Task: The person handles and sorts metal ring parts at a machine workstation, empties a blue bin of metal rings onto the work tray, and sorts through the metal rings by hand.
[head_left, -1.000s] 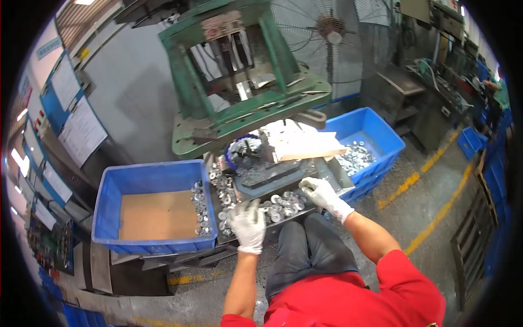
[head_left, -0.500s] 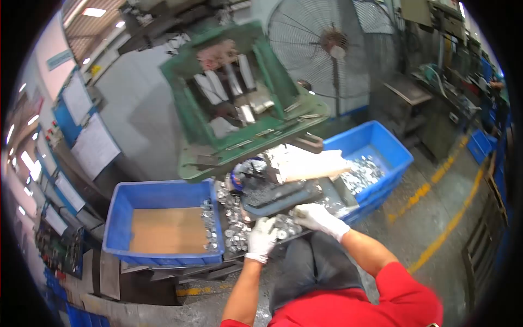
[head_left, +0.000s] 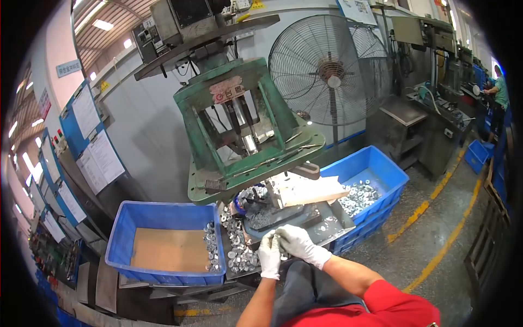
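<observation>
My left hand (head_left: 268,255) and my right hand (head_left: 298,243), both in white gloves, meet at the front of the work tray (head_left: 339,222). Their fingertips are pinched together and touch; whatever lies between them is too small or hidden to make out. Left of my hands, many small shiny metal parts (head_left: 239,256) are heaped on the bench. Just beyond my fingers is a dark block (head_left: 283,219) below the green press (head_left: 218,174). A pale sheet-like guard (head_left: 310,191) juts out above the tray.
A blue bin (head_left: 114,245) at left holds cardboard and metal parts along its right side. Another blue bin (head_left: 403,177) at right holds many metal pieces. A large fan (head_left: 333,80) stands behind. Far right, a person (head_left: 498,95) is beside machines.
My hands were apart, the left near the heaped parts and the right at the tray edge; now they are brought together. The camera view has tilted upward, and the picture is sharper.
</observation>
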`<state>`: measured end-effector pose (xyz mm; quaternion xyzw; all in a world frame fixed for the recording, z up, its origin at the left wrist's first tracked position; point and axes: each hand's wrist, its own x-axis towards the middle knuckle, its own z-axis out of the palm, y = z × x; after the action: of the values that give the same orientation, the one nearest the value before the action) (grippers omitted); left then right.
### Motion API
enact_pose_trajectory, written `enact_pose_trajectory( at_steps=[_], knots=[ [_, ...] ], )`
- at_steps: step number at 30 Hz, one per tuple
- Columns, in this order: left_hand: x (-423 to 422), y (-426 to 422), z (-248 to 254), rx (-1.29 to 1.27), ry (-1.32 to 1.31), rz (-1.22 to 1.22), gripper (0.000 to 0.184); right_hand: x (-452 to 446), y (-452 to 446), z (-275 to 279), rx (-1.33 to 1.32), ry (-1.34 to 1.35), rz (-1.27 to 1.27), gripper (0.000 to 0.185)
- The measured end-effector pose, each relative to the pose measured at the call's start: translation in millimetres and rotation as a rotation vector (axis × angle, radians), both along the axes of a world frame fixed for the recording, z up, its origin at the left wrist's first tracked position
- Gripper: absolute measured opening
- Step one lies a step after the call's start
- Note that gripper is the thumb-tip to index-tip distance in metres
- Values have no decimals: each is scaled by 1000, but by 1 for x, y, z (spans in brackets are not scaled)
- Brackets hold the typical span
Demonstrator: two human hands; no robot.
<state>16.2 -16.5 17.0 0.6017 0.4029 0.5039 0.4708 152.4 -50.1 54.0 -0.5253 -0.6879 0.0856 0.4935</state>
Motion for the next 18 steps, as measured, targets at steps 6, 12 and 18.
enact_pose_trajectory(
  at_steps=[6, 12, 18],
  knots=[
    [-11, -1, 4, -24, -89, -73, 27, 9, -3, 3, -215, 284, 250, 22],
    [-8, -16, 51, 138, 262, -41, 57, 19, 6, 9, 4, -42, 120, 22],
    [-62, 0, 30, 345, 529, 40, 32, 58, 59, 55, -290, 673, -42, 27]
  ],
)
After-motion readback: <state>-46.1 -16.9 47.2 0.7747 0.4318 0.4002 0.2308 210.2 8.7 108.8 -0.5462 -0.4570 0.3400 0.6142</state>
